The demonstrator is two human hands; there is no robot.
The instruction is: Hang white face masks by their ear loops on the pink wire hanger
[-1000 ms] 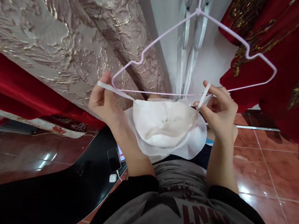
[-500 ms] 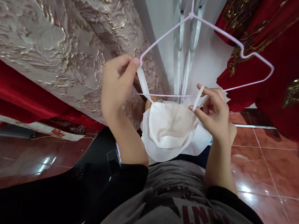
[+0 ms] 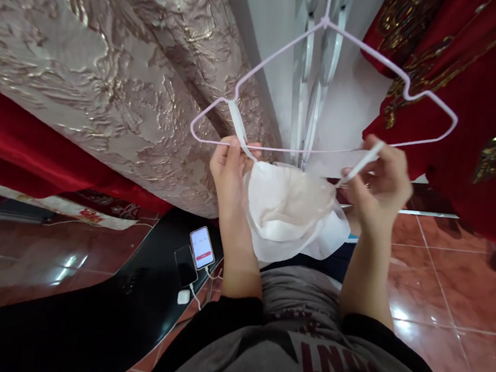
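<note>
1. Evidently, the white garment (image 3: 270, 203) hung below the pink hanger (image 3: 283, 48), over your lap, its left strap (image 3: 237, 123) caught at the left notch.
2. Your left hand (image 3: 229, 178) was narrowed beside that strap and the lower bar; I could not tell whether it pinched either.
3. Your right hand (image 3: 383, 190) held the right strap (image 3: 367, 161), stretched between thumb and fingers.
4. Risk, judged: a hard pull on your right could have tilted the hanger and slipped the left strap free; uneven tension could have twisted the narrow bands.
5. Materials: flat, ribbon-like straps; thin, pale cloth, creased, in rounded layers; slim, smooth hanger, angular at the notches; crinkled, shiny-threaded pink fabric (image 3: 109, 79) behind.
</note>
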